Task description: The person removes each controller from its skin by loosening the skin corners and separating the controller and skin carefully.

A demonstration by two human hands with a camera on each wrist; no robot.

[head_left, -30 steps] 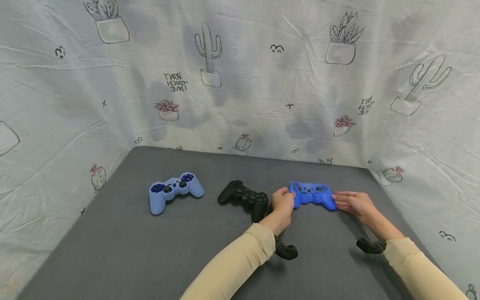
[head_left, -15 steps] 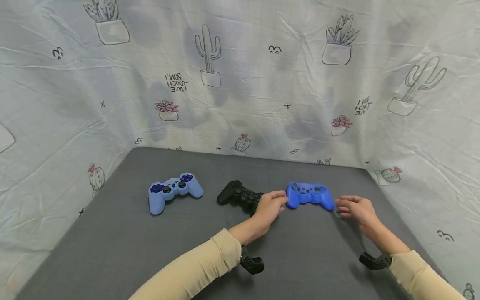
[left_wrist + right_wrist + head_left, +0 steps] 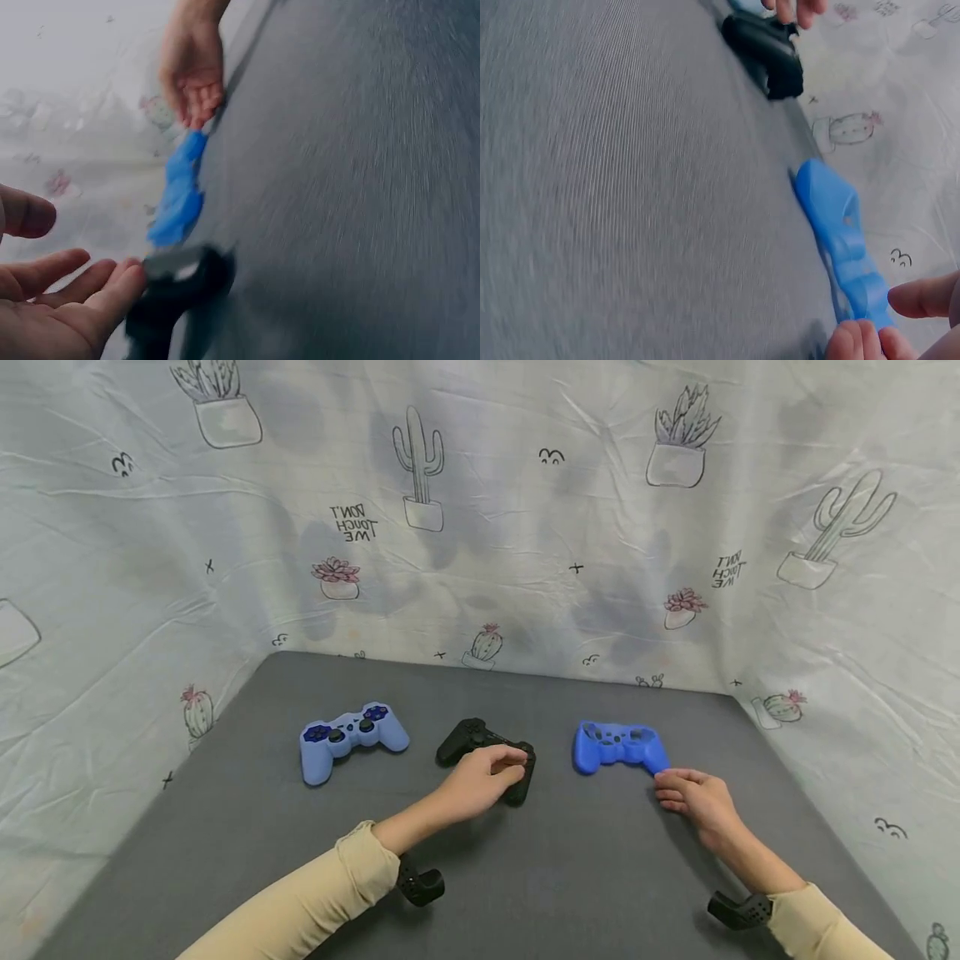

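The left hand [image 3: 480, 781], its grip apart with fingers relaxed, reaches over the black controller [image 3: 487, 756] at the surface's centre, apparently to pick it up. The right hand [image 3: 693, 797], grip loose and holding nothing, rests at 5 o'clock of the blue silicone cover [image 3: 617, 747], an empty shell. A light-blue covered controller [image 3: 351, 741] lies at 9 o'clock on the grey surface [image 3: 225, 852].
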